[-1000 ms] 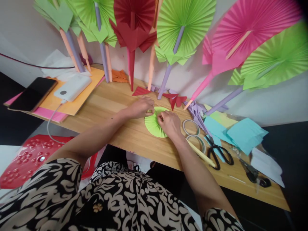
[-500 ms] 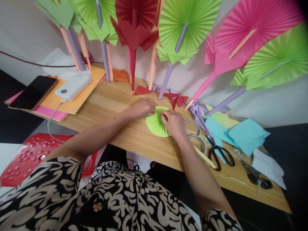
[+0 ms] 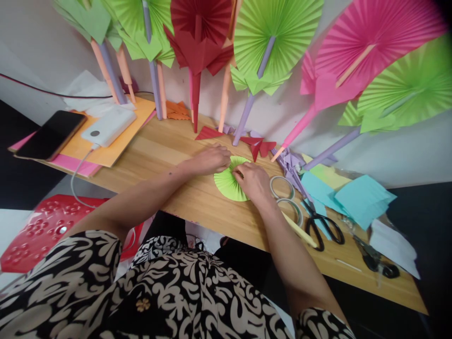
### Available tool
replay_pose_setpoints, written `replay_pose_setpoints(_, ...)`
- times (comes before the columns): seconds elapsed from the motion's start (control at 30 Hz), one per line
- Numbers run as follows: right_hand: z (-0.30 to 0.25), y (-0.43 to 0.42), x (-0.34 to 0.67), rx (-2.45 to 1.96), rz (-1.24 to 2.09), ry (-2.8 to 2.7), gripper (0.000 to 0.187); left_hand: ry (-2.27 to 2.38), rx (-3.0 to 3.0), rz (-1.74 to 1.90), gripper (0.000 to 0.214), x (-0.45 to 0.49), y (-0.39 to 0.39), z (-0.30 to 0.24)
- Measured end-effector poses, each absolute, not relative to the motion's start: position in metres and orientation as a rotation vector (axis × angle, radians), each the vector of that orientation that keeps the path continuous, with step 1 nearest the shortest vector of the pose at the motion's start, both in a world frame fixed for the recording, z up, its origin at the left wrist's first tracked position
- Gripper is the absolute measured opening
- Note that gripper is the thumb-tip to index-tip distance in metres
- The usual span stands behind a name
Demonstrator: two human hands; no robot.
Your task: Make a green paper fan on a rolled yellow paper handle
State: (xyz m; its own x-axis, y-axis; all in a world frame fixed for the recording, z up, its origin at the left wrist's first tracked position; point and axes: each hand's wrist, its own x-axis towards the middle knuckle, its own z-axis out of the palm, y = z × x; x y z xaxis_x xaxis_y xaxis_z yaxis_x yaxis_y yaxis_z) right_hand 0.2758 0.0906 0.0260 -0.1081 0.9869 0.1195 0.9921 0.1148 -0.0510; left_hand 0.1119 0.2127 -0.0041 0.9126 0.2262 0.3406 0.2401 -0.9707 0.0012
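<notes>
A round pleated light-green paper fan [image 3: 229,183] lies flat on the wooden table [image 3: 190,200], its folds spreading from the centre. My left hand [image 3: 216,159] is closed at the fan's upper left edge, fingertips bent down on the paper. Over the fan's right side, my right hand [image 3: 252,178] is closed too, thumb and fingers pinched together near the middle. Whatever sits in that pinch is too small to make out, and part of the fan is hidden beneath both hands.
Finished paper fans on rolled sticks [image 3: 278,40] lean along the wall. To the right lie tape rolls [image 3: 289,209], black-handled scissors [image 3: 324,228], a second pair [image 3: 376,261] and blue paper [image 3: 365,200]. A phone [image 3: 52,134] and white power bank [image 3: 108,126] rest on coloured sheets at left.
My right hand has shifted very slightly left over the fan. The left hand and the green fan stay nearly in place.
</notes>
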Motion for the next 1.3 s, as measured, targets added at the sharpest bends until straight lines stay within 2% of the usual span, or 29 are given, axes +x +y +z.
replay_pose_setpoints(0.4,0.020,0.093,0.271,-2.068,-0.125,-2.259,0.017,-0.360,-3.040,-0.570,0.021,0.115,0.213,-0.005)
replay_pose_setpoints(0.7,0.023,0.092,0.271,-2.082,-0.125,-2.288,0.024,-0.383,-3.064,-0.560,0.018,0.119,0.209,-0.005)
replay_pose_setpoints(1.3,0.008,0.098,0.274,-2.011,-0.168,-2.143,0.022,-0.436,-3.125,-0.617,0.017,0.117,0.212,-0.001)
